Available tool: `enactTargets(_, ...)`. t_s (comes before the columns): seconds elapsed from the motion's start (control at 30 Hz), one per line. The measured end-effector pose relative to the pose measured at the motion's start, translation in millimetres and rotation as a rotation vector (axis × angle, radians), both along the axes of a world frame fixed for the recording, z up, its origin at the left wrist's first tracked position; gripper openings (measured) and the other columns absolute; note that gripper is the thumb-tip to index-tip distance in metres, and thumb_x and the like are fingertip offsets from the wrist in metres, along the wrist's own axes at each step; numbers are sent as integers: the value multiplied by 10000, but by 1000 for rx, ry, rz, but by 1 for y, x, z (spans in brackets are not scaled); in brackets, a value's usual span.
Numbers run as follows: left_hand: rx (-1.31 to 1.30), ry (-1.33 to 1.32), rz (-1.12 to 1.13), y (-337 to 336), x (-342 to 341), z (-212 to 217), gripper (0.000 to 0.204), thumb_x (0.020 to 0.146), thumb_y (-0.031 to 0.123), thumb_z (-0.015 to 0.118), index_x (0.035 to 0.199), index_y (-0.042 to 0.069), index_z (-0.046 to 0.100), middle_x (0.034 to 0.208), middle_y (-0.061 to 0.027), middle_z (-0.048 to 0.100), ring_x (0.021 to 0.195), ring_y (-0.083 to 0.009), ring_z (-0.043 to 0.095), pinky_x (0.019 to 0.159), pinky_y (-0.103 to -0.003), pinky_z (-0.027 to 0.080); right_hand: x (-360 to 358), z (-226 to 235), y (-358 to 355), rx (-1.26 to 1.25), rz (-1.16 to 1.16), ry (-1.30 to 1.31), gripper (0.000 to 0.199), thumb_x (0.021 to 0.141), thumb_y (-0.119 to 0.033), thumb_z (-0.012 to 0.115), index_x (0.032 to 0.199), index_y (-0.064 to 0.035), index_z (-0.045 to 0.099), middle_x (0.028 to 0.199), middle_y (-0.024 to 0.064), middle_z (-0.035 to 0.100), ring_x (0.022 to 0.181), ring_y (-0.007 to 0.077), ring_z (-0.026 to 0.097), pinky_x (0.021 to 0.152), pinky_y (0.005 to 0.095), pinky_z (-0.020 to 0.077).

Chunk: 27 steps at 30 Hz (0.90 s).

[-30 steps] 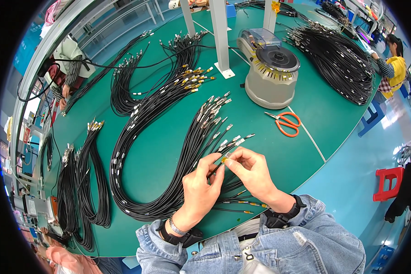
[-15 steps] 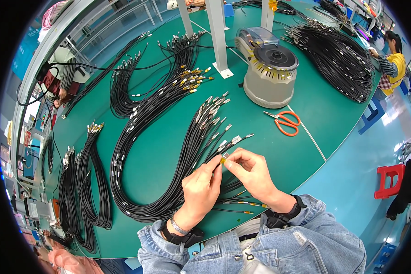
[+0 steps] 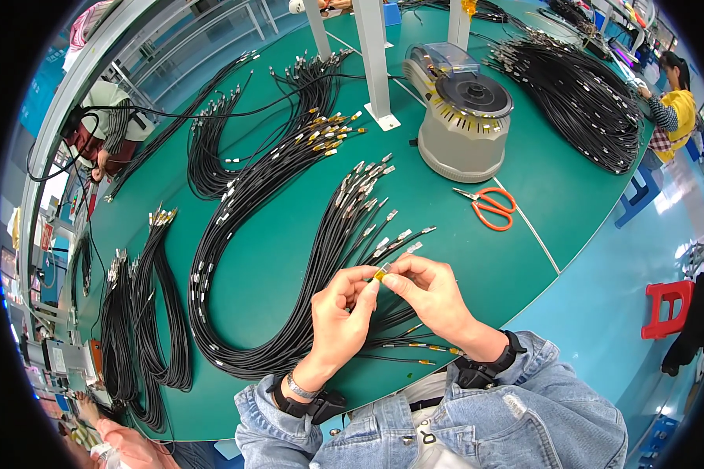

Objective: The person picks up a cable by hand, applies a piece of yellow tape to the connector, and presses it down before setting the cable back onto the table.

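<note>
Evidently, our left hand and right hand were both narrowed to a fingertip pinch on a small piece of amber tape, apparently at a cable's tip, though our fingers hid too much to be sure. The tape sat over the green tabletop, just beside the silver-tipped ends of the black cable bundle. To do this well, we judged, we needed a steady left pinch and light, even pressure from the right thumb, so the tape lay flat without creasing.
</note>
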State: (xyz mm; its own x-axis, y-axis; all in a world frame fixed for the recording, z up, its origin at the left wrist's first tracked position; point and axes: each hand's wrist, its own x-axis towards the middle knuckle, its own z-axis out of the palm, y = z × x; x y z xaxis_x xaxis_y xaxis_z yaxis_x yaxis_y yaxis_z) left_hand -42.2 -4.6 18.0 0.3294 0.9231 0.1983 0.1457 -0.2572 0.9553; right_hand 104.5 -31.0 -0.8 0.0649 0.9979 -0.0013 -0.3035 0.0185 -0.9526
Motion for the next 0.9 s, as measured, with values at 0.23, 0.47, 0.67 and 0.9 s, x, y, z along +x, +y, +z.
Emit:
enactTargets(0.23, -190, -132, -10, 2, -2, 7, 157, 866, 43, 556, 1013, -13, 559, 709, -1, 583, 571, -23, 483, 482, -152, 347, 0, 5, -2, -40, 30, 77, 182, 859, -125, 600, 984, 6, 586, 886, 30, 595, 835, 92, 541, 775, 253, 435)
enactTargets(0.47, -197, -168, -31, 3, 0, 3, 161, 862, 50, 567, 1011, -8, 553, 693, -7, 578, 533, -23, 466, 455, -143, 319, 0, 2, -1, 5, 73, 65, 139, 861, -113, 595, 926, 9, 580, 912, 34, 570, 850, 94, 532, 783, 250, 426)
enactTargets(0.67, -267, -133, -37, 5, -2, 9, 145, 840, 30, 594, 971, -14, 549, 679, -16, 586, 520, -31, 497, 443, -148, 362, 2, 2, 0, -9, 67, 66, 122, 856, -110, 604, 880, 7, 580, 875, 23, 557, 830, 93, 528, 766, 244, 423)
enactTargets(0.9, -62, 81, 15, 4, -4, 10, 101, 818, 2, 611, 906, -21, 565, 663, -36, 602, 536, -54, 557, 462, -177, 443, 1, -1, -1, 5, 57, 73, 118, 856, -107, 602, 880, 8, 586, 865, 23, 570, 820, 91, 528, 760, 244, 423)
